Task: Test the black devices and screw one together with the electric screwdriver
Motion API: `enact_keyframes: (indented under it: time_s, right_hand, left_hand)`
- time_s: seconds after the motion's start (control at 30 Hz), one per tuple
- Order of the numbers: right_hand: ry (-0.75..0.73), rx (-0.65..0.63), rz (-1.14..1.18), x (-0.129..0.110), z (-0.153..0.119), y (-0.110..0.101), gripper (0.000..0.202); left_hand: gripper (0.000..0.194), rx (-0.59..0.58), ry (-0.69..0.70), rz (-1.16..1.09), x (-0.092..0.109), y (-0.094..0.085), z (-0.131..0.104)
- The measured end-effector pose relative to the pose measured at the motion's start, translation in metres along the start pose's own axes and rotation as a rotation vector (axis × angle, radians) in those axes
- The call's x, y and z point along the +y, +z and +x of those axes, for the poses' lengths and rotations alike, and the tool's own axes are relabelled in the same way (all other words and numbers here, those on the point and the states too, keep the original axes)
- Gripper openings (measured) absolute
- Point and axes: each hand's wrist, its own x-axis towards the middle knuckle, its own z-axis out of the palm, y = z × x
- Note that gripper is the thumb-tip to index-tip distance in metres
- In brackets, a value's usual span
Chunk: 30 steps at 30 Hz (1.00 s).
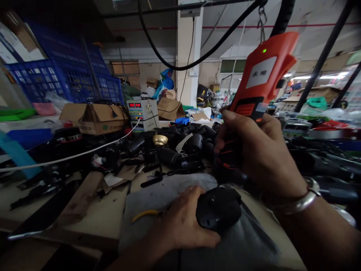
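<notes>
Resting on the grey cloth (158,199), the left hand (183,222) clasps a black housing (218,207) from its left side. Directly above the housing, the right hand (254,150) grasps an orange power screwdriver (261,75), tilted, bearing a white label with two unreadable characters.

right hand (254,150) gripping orange screwdriver (261,77), left hand (183,222) holding black part (218,207)

Hidden bits, tool and part
Orange power tool (261,79) tip hidden behind right hand (254,150); left hand (183,222) covers black part (218,207) side.
</notes>
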Motion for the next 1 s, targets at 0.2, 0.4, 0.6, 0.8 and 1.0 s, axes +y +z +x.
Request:
enact_keyframes:
  time_s: [0.2,0.4,0.6,0.8,1.0]
  right_hand:
    - [0.016,-0.004,0.013,0.0045,-0.0026,0.0056,0.033]
    - [0.027,-0.001,0.013,0.0060,-0.0037,0.0043,0.033]
    - [-0.007,-0.012,0.010,0.0048,-0.0044,0.0030,0.034]
    - [-0.020,-0.015,0.007,0.0050,-0.0046,0.0052,0.034]
    - [-0.015,-0.047,-0.035,0.0043,-0.0069,0.0042,0.037]
  left_hand:
    - [0.063,-0.006,-0.007,-0.007,-0.0002,-0.0016,-0.0006]
    - [0.066,-0.018,-0.012,-0.006,0.0010,-0.0026,0.0006]
    - [0.067,-0.021,-0.006,-0.001,0.0001,-0.0020,0.0012]
    - [0.067,-0.022,-0.001,-0.018,-0.0024,-0.0018,0.0010]
    - [0.067,-0.028,-0.001,-0.008,-0.0022,-0.0017,0.0025]
